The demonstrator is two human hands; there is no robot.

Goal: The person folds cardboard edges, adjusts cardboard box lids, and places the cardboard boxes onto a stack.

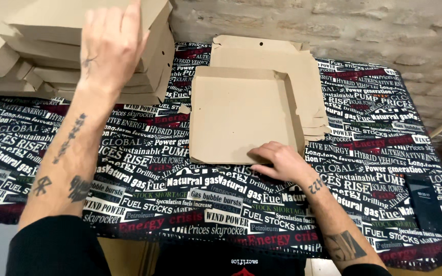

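Observation:
A flat, partly folded brown cardboard box (236, 110) lies in the middle of the table, its side walls half raised, on top of several more flat cardboard blanks (313, 97). My right hand (280, 161) rests on its near edge, fingers pressing the cardboard. My left hand (111, 43) is raised at the upper left, fingers spread, touching the top box of a stack of folded cardboard boxes (52, 51).
The table is covered by a dark cloth (180, 194) printed all over with white, red and green lettering. A pale brick wall (364, 30) runs behind it. A dark phone (428, 202) lies at the right, near the table's edge.

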